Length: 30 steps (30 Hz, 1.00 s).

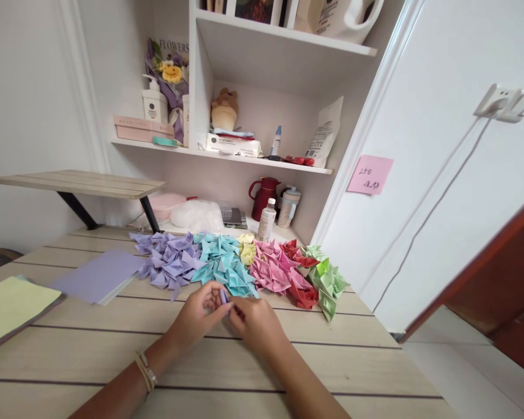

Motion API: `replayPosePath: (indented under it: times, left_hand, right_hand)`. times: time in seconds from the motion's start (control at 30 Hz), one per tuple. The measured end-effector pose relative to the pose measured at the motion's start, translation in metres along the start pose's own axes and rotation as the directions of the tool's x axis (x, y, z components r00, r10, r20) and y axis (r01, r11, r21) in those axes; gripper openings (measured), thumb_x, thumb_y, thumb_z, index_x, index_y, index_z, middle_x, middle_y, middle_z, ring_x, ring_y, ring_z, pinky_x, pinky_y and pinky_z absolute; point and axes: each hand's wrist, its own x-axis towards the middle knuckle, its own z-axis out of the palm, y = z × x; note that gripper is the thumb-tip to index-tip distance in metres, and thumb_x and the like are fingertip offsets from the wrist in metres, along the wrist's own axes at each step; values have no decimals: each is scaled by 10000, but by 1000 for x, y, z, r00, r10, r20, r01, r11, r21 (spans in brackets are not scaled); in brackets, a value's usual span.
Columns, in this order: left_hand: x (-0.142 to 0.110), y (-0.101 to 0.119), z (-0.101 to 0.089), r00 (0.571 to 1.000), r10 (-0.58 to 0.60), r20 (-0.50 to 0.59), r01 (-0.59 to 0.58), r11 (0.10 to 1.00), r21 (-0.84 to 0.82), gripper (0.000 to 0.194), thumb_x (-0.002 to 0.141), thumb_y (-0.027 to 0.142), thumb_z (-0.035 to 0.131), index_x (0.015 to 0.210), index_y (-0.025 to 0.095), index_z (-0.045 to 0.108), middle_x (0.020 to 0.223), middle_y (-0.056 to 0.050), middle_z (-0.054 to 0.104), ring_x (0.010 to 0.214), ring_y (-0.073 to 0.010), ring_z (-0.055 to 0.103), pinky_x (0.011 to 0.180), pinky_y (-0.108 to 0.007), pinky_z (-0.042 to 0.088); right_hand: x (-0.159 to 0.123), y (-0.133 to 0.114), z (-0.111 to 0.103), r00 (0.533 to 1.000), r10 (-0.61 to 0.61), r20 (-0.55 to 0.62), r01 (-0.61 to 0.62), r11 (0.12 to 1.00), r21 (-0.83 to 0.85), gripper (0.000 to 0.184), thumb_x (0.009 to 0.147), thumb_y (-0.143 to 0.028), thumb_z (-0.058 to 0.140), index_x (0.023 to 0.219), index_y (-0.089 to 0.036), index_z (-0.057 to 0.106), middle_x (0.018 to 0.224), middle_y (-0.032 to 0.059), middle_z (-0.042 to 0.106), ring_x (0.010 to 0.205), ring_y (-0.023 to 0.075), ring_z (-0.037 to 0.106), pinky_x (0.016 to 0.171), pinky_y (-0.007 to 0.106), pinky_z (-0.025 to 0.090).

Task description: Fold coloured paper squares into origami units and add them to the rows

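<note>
My left hand point(197, 317) and my right hand point(255, 323) meet over the wooden table point(332, 355), fingers pinched together on a small lilac folded paper piece point(224, 297). A bracelet sits on my left wrist. Just beyond my hands lie heaps of folded paper pieces: purple point(168, 259), blue point(222, 265), yellow point(247, 249), pink point(271, 269), red point(303, 285) and green point(327, 279).
A stack of purple paper sheets point(98, 278) and a yellow-green sheet stack point(13, 305) lie at the left. Behind stand a small raised wooden shelf point(81, 183), a red jug point(264, 196), a bottle point(266, 220) and white wall shelves. A pink sticky note point(370, 174) hangs on the wall.
</note>
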Motion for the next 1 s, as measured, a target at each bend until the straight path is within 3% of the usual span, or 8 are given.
replayPosePath:
  times: [0.1, 0.3, 0.57, 0.77, 0.87, 1.0]
  left_hand:
    - [0, -6, 4, 992, 7, -125, -11, 999, -31, 254, 735, 238, 634, 926, 197, 473, 726, 16, 580, 682, -139, 599, 637, -240, 489]
    - [0, -9, 9, 977, 35, -209, -9, 992, 122, 116, 758, 258, 597, 838, 181, 562, 723, -18, 675, 678, -164, 661, 637, -248, 523]
    - [2, -9, 15, 967, 31, -251, 26, 975, 221, 144, 770, 282, 544, 765, 177, 642, 686, -42, 713, 620, -192, 670, 570, -249, 521]
    - [2, -6, 15, 955, 16, -297, 47, 978, 205, 176, 751, 287, 531, 660, 161, 614, 611, -37, 680, 593, -185, 642, 541, -233, 492]
    - [1, -5, 17, 944, -5, -329, 65, 983, 170, 147, 739, 291, 540, 696, 166, 604, 607, -33, 669, 574, -185, 632, 533, -242, 487]
    - [-1, -3, 18, 957, -40, -286, 76, 991, 113, 123, 740, 283, 547, 789, 176, 584, 548, -1, 638, 500, -174, 605, 477, -239, 462]
  right_hand:
    - [0, -2, 8, 991, 49, -123, -51, 999, -11, 168, 814, -163, 495, 869, -194, 651, 675, 31, 691, 576, 132, 603, 516, 208, 318]
    - [1, -3, 19, 951, 32, -307, -91, 980, -178, 182, 818, -196, 513, 943, -168, 642, 584, 42, 668, 479, 136, 583, 448, 214, 288]
    - [3, -16, 26, 975, -93, -201, -7, 894, -447, 254, 792, -103, 528, 1038, -98, 587, 668, 74, 652, 522, 162, 594, 424, 233, 362]
    - [4, -19, 32, 959, -121, -257, -1, 904, -428, 224, 795, -92, 531, 1009, -115, 594, 806, 82, 679, 578, 165, 613, 459, 237, 419]
    - [5, -18, 33, 962, -116, -248, 5, 914, -406, 262, 787, -70, 521, 1041, -97, 582, 828, 101, 680, 610, 172, 625, 474, 238, 435]
    - [5, -15, 31, 958, -110, -263, 26, 953, -301, 277, 811, -78, 480, 1072, -93, 572, 861, 109, 684, 674, 173, 640, 523, 232, 447]
